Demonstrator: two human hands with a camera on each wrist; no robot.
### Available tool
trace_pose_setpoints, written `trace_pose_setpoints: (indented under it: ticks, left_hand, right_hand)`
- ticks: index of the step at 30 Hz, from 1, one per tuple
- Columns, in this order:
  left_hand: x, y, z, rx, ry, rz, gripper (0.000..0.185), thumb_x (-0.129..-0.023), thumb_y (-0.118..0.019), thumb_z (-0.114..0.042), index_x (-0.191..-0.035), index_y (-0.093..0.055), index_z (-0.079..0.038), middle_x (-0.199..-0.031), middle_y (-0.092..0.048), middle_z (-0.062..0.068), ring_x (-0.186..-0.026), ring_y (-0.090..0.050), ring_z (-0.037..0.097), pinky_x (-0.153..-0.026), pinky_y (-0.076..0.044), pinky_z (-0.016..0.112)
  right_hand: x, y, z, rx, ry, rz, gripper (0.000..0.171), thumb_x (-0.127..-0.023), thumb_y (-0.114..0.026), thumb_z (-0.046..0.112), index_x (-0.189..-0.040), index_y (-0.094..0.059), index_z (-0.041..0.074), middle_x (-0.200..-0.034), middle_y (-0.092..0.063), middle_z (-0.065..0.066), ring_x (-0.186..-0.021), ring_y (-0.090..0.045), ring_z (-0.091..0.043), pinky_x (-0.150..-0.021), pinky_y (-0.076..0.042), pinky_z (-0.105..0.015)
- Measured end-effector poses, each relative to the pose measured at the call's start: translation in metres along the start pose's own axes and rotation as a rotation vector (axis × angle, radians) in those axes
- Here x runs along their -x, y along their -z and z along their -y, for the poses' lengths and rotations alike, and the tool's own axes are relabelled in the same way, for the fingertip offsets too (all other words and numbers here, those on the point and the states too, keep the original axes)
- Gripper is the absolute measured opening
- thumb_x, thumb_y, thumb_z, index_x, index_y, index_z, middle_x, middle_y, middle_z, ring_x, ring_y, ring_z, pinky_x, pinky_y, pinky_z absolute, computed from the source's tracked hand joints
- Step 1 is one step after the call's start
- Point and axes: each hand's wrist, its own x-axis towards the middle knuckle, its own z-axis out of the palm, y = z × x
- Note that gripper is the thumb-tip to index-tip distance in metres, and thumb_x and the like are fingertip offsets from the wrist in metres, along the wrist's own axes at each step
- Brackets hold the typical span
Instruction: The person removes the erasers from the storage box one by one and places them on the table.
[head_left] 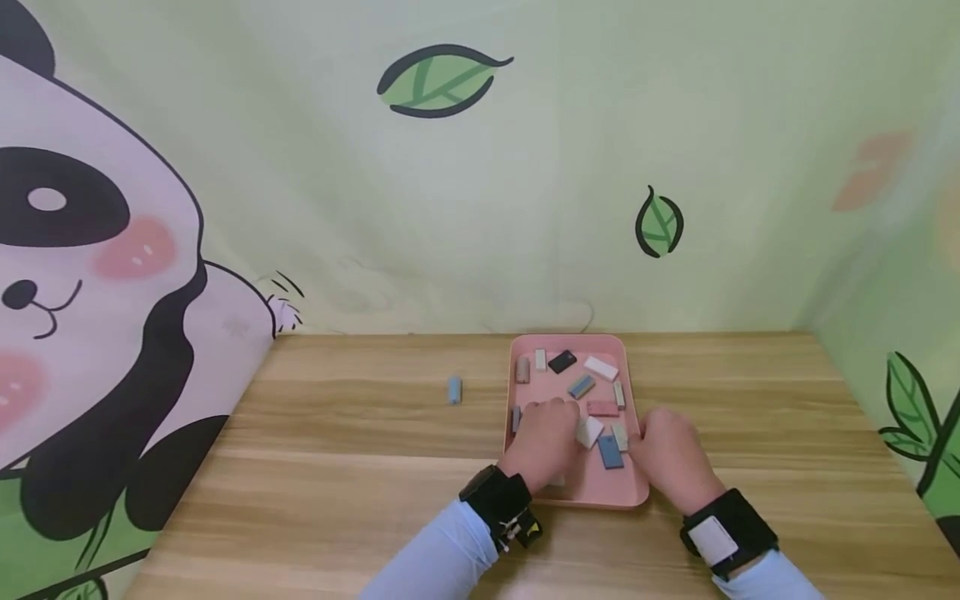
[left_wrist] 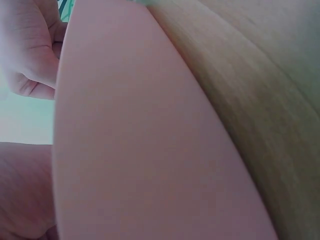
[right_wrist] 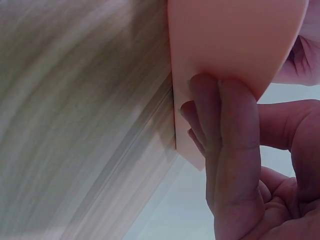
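Observation:
A pink tray (head_left: pixel 592 492) holds several small blocks. My left hand (head_left: pixel 543 442) is over the tray's left part, knuckles up; its fingertips and anything under them are hidden. In the left wrist view the tray wall (left_wrist: pixel 135 130) covers most of the picture, and only part of a hand (left_wrist: pixel 22 195) shows past it. My right hand (head_left: pixel 671 454) is at the tray's right edge. In the right wrist view its fingers (right_wrist: pixel 237 135) press the outer wall while the thumb reaches over the rim. Nearest it lie a blue block (head_left: pixel 611 452) and a pale green block (head_left: pixel 620 436).
A single blue block (head_left: pixel 455 390) lies on the wooden table (head_left: pixel 337 467), left of the tray. Also in the tray are a black block (head_left: pixel 562 361), a white block (head_left: pixel 601 368) and a pink-red block (head_left: pixel 603 408). A printed curtain (head_left: pixel 562 167) hangs behind the table.

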Motion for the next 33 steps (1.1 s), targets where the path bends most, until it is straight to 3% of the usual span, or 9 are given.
trace_pose_setpoints:
  ticks: [8, 14, 20, 28, 33]
  left_hand:
    - [-0.001, 0.005, 0.002, 0.072, 0.03, -0.002, 0.024, -0.082, -0.069, -0.015, -0.105, -0.064, -0.015, -0.087, -0.062, -0.002, -0.069, -0.051, 0.01, -0.067, -0.044, 0.026]
    - [0.0, 0.009, 0.008, 0.193, 0.036, -0.076, 0.029, -0.08, -0.068, -0.012, -0.108, -0.061, -0.013, -0.088, -0.058, -0.002, -0.071, -0.05, 0.011, -0.062, -0.041, 0.022]
    - [0.003, 0.023, 0.019, 0.356, 0.062, -0.173, 0.03, -0.085, -0.062, -0.009, -0.115, -0.06, -0.009, -0.102, -0.061, 0.003, -0.082, -0.053, 0.01, -0.065, -0.045, 0.019]
    - [0.003, 0.038, 0.051, 0.422, 0.138, -0.316, 0.027, -0.087, -0.061, -0.011, -0.114, -0.06, -0.009, -0.106, -0.064, 0.006, -0.092, -0.06, 0.015, -0.076, -0.052, 0.028]
    - [0.007, 0.044, 0.081, 0.508, 0.233, -0.396, 0.027, -0.086, -0.063, -0.014, -0.113, -0.062, -0.008, -0.102, -0.065, 0.007, -0.083, -0.061, 0.016, -0.067, -0.052, 0.027]
  right_hand:
    - [-0.001, 0.001, 0.003, 0.011, -0.008, 0.003, 0.018, -0.087, -0.057, 0.011, -0.073, -0.064, 0.002, -0.057, -0.053, -0.006, -0.049, -0.052, -0.016, -0.044, -0.038, -0.025]
    - [-0.001, 0.001, 0.004, 0.019, -0.01, 0.0, 0.018, -0.086, -0.057, 0.011, -0.073, -0.064, 0.002, -0.058, -0.054, -0.006, -0.049, -0.052, -0.016, -0.044, -0.038, -0.025]
    - [-0.001, 0.001, 0.004, -0.001, -0.044, 0.023, 0.016, -0.087, -0.057, 0.012, -0.078, -0.066, 0.001, -0.059, -0.054, -0.007, -0.05, -0.053, -0.017, -0.044, -0.039, -0.025]
    - [-0.001, 0.0, 0.002, 0.021, -0.019, -0.01, 0.02, -0.086, -0.056, 0.011, -0.069, -0.063, 0.003, -0.055, -0.051, -0.005, -0.047, -0.05, -0.016, -0.042, -0.036, -0.025]
    - [-0.003, -0.001, 0.0, 0.048, 0.011, -0.042, 0.025, -0.085, -0.057, 0.01, -0.06, -0.06, 0.006, -0.052, -0.049, -0.003, -0.045, -0.048, -0.015, -0.041, -0.034, -0.025]
